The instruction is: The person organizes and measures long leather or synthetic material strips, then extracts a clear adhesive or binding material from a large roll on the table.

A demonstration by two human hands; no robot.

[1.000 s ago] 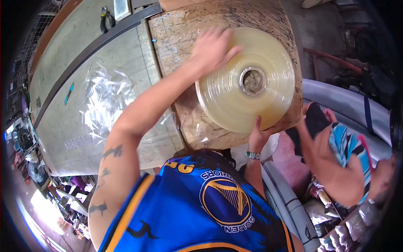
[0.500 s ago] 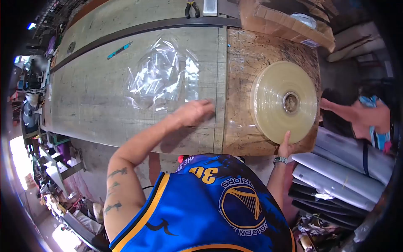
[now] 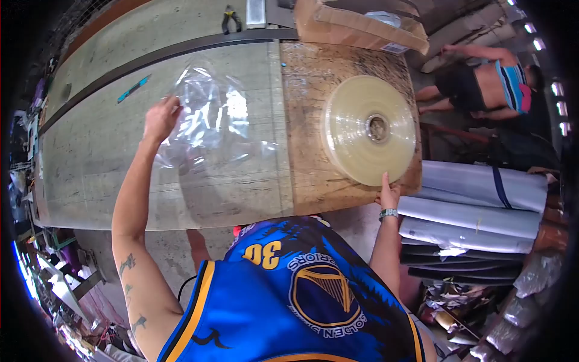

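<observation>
A large roll of clear plastic film (image 3: 348, 130) lies flat on the wooden right part of the table, a round core at its centre. My right hand (image 3: 389, 194) is at its near edge, one digit up on the rim and the others curled below. On the grey-green table surface lies crumpled, shiny clear plastic film (image 3: 208, 117). My left hand (image 3: 161, 120) is at the left edge of this loose film, fingers pinched together at it; exactly what lies between the fingertips is hard to see.
A teal cutter (image 3: 134, 89) lies left of the film. A long dark metal bar (image 3: 163, 53) crosses the table, with pliers (image 3: 230, 21) beyond it. A cardboard box (image 3: 362, 25) stands at the back right. Long silvery rolls (image 3: 476, 208) and another person (image 3: 482, 84) are to the right.
My left hand has moved left and away from my body, from the table's middle to the loose film's left edge. My right hand stays at the roll. The view has shifted right.
</observation>
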